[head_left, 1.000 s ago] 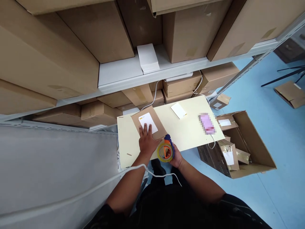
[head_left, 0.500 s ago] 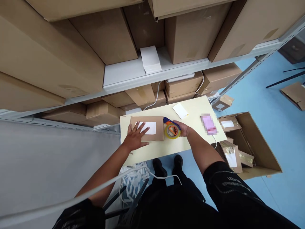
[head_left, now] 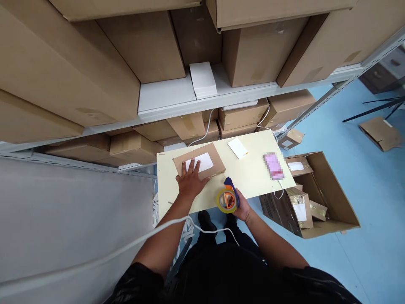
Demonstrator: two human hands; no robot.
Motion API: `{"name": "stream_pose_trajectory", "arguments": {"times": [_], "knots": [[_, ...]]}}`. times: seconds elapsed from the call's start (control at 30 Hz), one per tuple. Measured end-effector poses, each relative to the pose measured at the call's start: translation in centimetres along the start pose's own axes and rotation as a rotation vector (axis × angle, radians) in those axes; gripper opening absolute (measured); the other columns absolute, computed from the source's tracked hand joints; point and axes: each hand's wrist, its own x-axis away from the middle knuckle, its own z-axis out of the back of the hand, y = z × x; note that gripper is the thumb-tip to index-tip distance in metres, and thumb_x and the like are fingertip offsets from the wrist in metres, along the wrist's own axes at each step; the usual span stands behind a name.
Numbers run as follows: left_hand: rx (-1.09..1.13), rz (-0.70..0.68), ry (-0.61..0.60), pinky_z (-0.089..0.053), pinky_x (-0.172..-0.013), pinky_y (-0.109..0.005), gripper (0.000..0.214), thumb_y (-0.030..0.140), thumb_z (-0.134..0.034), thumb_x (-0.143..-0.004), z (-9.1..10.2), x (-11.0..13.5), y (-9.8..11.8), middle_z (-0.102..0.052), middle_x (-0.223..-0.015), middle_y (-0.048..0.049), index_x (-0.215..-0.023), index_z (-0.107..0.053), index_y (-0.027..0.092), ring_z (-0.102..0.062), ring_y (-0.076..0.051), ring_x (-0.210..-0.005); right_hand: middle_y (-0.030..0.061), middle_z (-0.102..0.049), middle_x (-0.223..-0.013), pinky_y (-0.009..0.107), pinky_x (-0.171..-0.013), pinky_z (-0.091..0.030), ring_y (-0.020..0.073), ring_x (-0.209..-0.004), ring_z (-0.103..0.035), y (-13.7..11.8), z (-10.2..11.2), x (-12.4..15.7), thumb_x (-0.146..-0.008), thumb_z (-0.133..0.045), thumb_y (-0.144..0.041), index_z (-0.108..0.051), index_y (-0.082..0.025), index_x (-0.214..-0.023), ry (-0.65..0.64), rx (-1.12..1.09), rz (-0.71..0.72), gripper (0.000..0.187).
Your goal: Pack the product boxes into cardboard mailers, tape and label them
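Your left hand (head_left: 189, 184) lies, fingers apart, on the box (head_left: 202, 151); at five o'clock, your right hand (head_left: 243, 207) grips the tape dispenser (head_left: 229, 188). Light pressure could let the box skid.

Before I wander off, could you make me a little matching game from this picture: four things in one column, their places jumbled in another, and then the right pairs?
1. Tape
2. White stack
3. Box on the table
4. Open carton

A. Under the left hand
B. Right of the table, with smaller boxes inside
C. In the right hand
D. On the shelf

Pairs: 1-C, 2-D, 3-A, 4-B
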Motion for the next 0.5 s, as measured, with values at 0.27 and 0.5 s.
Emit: {"name": "stream_pose_trajectory", "arguments": {"times": [0.27, 0.5], "knots": [[0.014, -0.232, -0.010, -0.038, -0.117, -0.060, 0.105, 0.066, -0.071, -0.082, -0.9, 5.8, 1.5, -0.029, -0.171, -0.0181, -0.166, -0.028, 0.019, -0.032, -0.049, -0.149, 0.0063, -0.080, -0.104, 0.044, -0.094, -0.060, 0.0253, -0.103, -0.074, -5.8, -2.2, -2.9, -0.099, -0.042, -0.068, -0.069, -0.022, -0.120, -0.025, 0.024, 0.022, 0.057], [-0.134, -0.672, -0.164, -0.003, -0.128, -0.064, 0.100, 0.063, -0.083, -0.074, 2.0, 2.7, -5.1, -0.031, -0.171, -0.0086, -0.161, -0.040, 0.037, -0.019, -0.041, -0.159, 0.0102, -0.078, -0.090, 0.042, -0.080, -0.064, 0.0257, -0.083, -0.076, -14.2, -4.6, -4.3, -0.097, -0.059, -0.059, -0.067, -0.015, -0.112, 0.010, 0.362, -0.177, 0.048]]}}
